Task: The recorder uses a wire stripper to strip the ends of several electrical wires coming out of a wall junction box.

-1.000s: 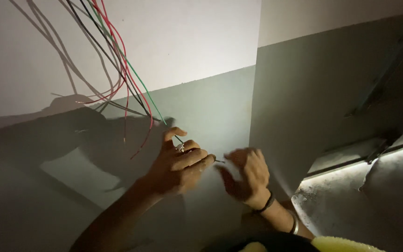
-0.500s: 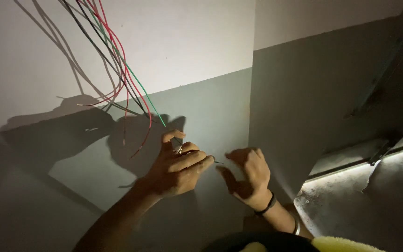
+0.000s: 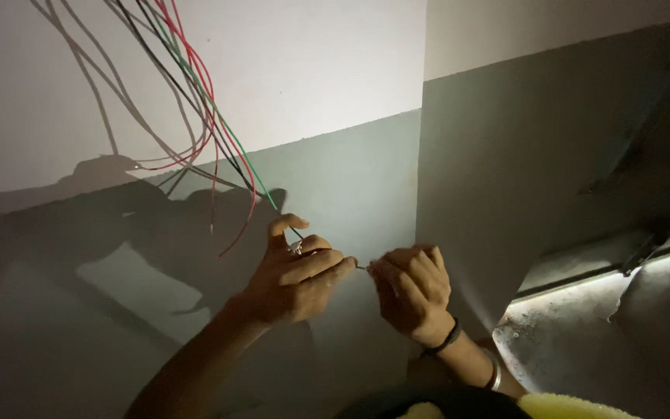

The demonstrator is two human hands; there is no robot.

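A bundle of thin wires (image 3: 195, 109), red, green, black and grey, hangs down in front of a two-tone wall. My left hand (image 3: 292, 271) is closed around the lower ends of some of them, a ring on one finger. My right hand (image 3: 411, 289) pinches the bare tip of a wire (image 3: 360, 267) that pokes out between the two hands. The hands are almost touching, fingertips to fingertips. A dark band sits on my right wrist.
The wall is white above and grey-green below, with an inner corner (image 3: 420, 194) just behind my right hand. A lit, rough metal surface (image 3: 599, 334) lies at the lower right. Hand shadows fall on the wall at left.
The view has shifted slightly, so the hands sit a little lower and farther right. My right fingers have curled closer to my left fingertips on the wire tip.
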